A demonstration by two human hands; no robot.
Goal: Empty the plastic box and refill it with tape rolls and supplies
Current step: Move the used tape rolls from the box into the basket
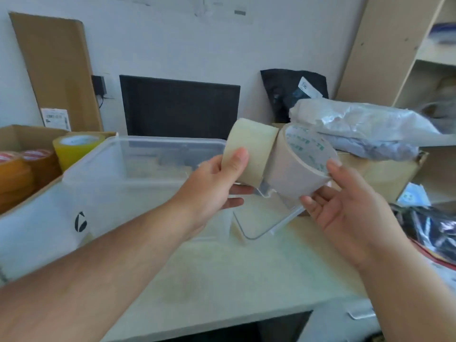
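Two tape rolls were held above the worktop (246, 280): a narrow roll (249, 150) by the left hand (217, 191), a wide roll (298, 164) by the right hand (345, 213), fingers closed. Refilling was judged underway; lowering into the plastic box (138, 166) was needed next.

This looked like an office storeroom or packing corner. A dark, switched-off flat monitor (179, 108) stood at the pale desk's (222, 272) back edge against a white wall. A flattened brown cardboard sheet with a shipping label (55, 70) leaned at the back left corner. An open cardboard carton (14, 137) at the left edge held orange and yellow tape rolls (76, 149). Beige open shelving (419, 53) rose at the right, with bagged parcels (365, 127) piled beside it.
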